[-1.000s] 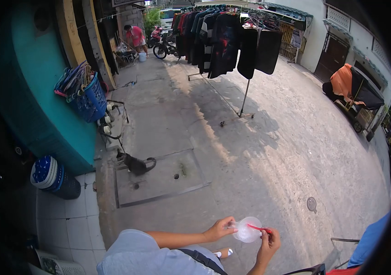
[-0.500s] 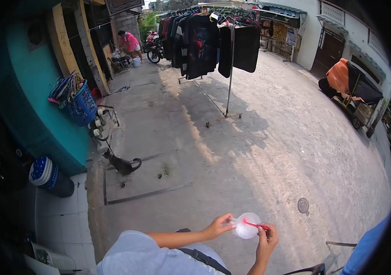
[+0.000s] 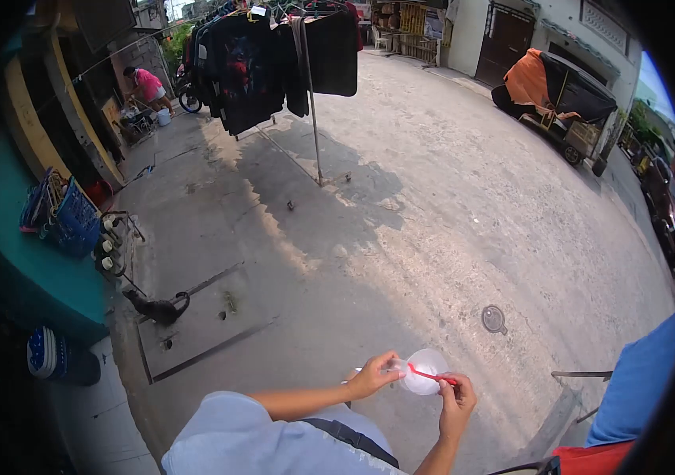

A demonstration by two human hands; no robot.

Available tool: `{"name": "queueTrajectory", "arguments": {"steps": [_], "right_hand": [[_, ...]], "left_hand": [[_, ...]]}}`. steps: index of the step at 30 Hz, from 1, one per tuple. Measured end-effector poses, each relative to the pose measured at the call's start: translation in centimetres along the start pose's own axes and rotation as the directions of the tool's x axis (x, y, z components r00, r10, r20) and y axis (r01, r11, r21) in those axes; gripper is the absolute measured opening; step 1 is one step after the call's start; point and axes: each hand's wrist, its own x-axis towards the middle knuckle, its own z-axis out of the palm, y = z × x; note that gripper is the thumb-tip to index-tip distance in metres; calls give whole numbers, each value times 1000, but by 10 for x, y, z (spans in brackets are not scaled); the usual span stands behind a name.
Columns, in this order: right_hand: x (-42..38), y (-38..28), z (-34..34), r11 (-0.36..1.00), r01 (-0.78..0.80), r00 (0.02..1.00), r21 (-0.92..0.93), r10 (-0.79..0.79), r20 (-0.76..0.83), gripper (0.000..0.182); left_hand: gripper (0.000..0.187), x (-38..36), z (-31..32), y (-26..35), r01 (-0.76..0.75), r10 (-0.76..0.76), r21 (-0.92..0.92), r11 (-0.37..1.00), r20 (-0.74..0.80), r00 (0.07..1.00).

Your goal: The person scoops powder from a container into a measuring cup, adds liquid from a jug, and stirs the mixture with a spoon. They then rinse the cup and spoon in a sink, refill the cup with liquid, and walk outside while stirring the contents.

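Near the bottom centre my left hand [image 3: 375, 375] pinches the edge of a small round translucent container [image 3: 423, 383]. Its fingers are closed on the rim side, over what looks like a clear handle or tab. My right hand [image 3: 456, 396] holds a thin red stick [image 3: 430, 375] by its right end. The stick's other end lies over the container, close to my left fingertips. What the container holds is too small to tell; its inside looks whitish.
A rack of dark clothes [image 3: 246, 71] stands ahead. A grey cat [image 3: 161, 309] is on the pavement at left, below a blue basket of hangers [image 3: 75, 222]. A person in pink [image 3: 148, 85] bends at the back left. A covered cart [image 3: 559, 103] stands right; blue cloth [image 3: 642, 380] hangs lower right.
The view has turned right, so the surroundings appear further left. The red stick's tip now lies nearer my left fingers. More blue cloth and some red cloth show at the lower right.
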Motion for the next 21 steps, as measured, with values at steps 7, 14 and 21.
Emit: {"name": "queueTrajectory", "arguments": {"steps": [7,14,21], "right_hand": [[92,-1,-48,960,48,942,-274,-135,-309,8],[160,33,-85,996,-51,922,-76,18,-386,9],[244,63,-173,960,-111,842,-258,-47,-537,9]], "left_hand": [[18,140,22,-20,37,-17,-92,995,214,977],[18,256,74,-17,100,-48,-121,988,378,925],[16,358,147,-45,151,-84,-111,982,460,884]]}}
